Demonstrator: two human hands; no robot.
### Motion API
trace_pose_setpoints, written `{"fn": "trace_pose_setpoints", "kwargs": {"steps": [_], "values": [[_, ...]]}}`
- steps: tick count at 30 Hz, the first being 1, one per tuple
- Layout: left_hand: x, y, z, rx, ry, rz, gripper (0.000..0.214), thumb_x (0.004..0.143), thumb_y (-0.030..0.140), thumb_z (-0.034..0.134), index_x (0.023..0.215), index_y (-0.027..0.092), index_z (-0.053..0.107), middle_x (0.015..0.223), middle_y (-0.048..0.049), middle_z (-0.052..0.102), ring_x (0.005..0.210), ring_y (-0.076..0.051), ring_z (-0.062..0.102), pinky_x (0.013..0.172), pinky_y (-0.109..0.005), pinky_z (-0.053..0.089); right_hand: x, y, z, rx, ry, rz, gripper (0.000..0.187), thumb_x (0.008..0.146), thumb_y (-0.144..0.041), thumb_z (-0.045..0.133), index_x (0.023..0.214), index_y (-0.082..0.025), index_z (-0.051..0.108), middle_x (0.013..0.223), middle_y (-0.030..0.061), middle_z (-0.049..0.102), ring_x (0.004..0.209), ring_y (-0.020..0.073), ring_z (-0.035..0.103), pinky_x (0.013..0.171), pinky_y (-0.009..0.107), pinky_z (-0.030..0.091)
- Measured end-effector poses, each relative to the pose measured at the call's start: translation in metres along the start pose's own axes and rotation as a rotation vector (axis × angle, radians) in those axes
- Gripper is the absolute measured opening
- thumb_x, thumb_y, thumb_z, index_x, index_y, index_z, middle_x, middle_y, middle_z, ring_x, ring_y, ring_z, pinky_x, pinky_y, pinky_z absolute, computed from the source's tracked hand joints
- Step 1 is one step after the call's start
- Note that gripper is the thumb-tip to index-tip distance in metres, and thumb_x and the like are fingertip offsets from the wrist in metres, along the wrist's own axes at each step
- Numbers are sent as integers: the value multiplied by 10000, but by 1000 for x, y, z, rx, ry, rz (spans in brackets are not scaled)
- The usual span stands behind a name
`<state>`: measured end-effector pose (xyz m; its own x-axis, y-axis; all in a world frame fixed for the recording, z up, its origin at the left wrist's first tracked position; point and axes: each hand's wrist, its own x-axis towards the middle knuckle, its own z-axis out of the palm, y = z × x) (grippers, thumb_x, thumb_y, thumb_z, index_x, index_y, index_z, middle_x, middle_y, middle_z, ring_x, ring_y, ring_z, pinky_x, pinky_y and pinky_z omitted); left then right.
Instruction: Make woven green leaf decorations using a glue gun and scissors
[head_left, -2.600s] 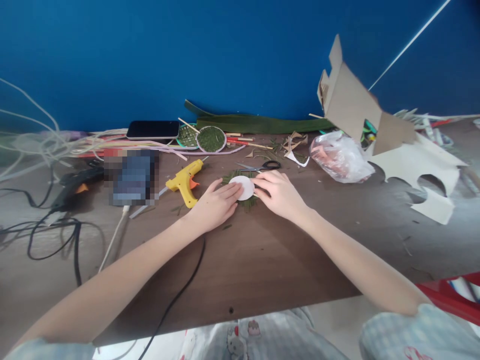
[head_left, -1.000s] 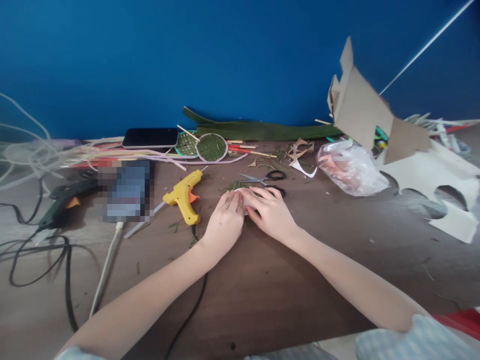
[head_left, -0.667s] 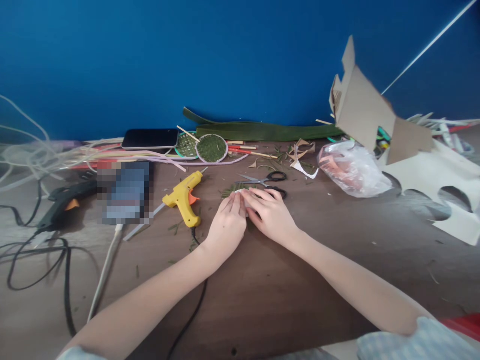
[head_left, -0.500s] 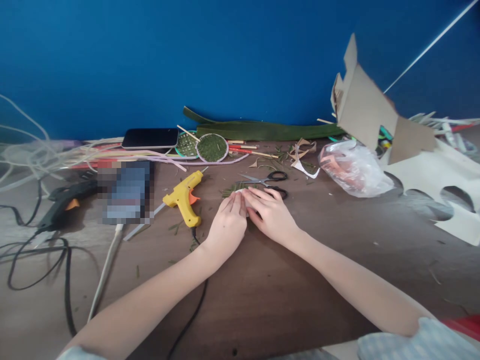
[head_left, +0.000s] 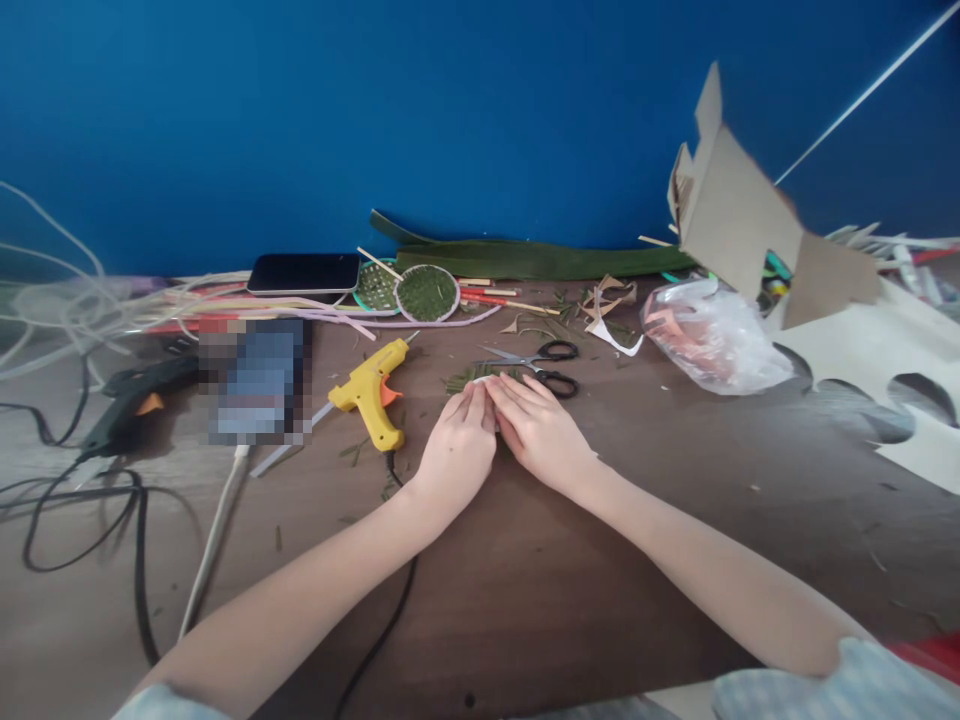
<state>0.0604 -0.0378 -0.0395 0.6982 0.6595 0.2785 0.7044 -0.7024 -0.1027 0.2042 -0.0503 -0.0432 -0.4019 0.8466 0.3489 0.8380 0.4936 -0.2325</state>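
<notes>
My left hand (head_left: 457, 447) and my right hand (head_left: 538, 432) lie side by side on the brown table (head_left: 570, 560), fingers flat and pressed down. Under them is a white disc on short green leaf strips (head_left: 471, 378). Only a sliver of the disc and the far ends of the strips show past my fingertips. A yellow glue gun (head_left: 369, 391) lies just left of my left hand, its black cord running toward me. Black-handled scissors (head_left: 553, 364) lie just beyond my right fingertips.
Two woven green discs (head_left: 426, 292), a phone (head_left: 304, 272) and a long green leaf (head_left: 525, 260) lie by the blue wall. A black glue gun (head_left: 131, 395) and cables are on the left. A plastic bag (head_left: 712, 335) and cut cardboard (head_left: 739, 225) are on the right.
The white disc showed between my fingertips 2.6 s ago; both hands have since slid over it and cover it. Over the last second they have stayed put.
</notes>
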Motion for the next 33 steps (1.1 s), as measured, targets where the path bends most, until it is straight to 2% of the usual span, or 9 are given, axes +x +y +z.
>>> {"fn": "trace_pose_setpoints", "kwargs": {"steps": [8, 15, 21, 27, 33], "values": [[1, 0, -3, -37, -57, -6, 427, 786, 43, 374, 1161, -82, 535, 1187, -275, 561, 1151, -285, 530, 1012, -389, 419, -2, 0, 0, 25, -29, 0, 430, 894, -135, 315, 1275, -34, 486, 1294, 177, 519, 1250, 241, 441, 1071, 472, 316], [1, 0, -4, -2, -60, 1, 424, 790, 46, 367, 1160, -47, 552, 1188, -250, 572, 1145, -281, 537, 993, -402, 436, -3, -3, 0, 3, -53, 11, 456, 876, -96, 297, 1298, -43, 460, 1312, 177, 501, 1271, 243, 414, 1070, 485, 312], [1, 0, -5, -14, -41, -7, 415, 782, 35, 386, 1143, -85, 551, 1174, -278, 569, 1144, -292, 535, 1003, -371, 426, -6, -3, 1, 0, -58, 6, 466, 887, -118, 277, 1324, -57, 430, 1341, 164, 472, 1284, 248, 394, 1063, 492, 318], [0, 1, -5, -4, -45, -8, 434, 774, 43, 381, 1159, -78, 540, 1183, -266, 568, 1143, -290, 536, 988, -381, 439, -6, -3, 2, -16, -66, -6, 459, 885, -113, 277, 1295, 14, 440, 1333, 190, 472, 1280, 266, 396, 1078, 493, 296], [-1, 1, -2, -9, -16, -10, 433, 774, 32, 368, 1157, -72, 543, 1186, -263, 568, 1138, -285, 541, 978, -387, 447, -7, 4, 1, 120, -96, 24, 526, 850, -60, 262, 1366, -75, 363, 1370, 153, 442, 1309, 230, 355, 1077, 502, 291]]}}
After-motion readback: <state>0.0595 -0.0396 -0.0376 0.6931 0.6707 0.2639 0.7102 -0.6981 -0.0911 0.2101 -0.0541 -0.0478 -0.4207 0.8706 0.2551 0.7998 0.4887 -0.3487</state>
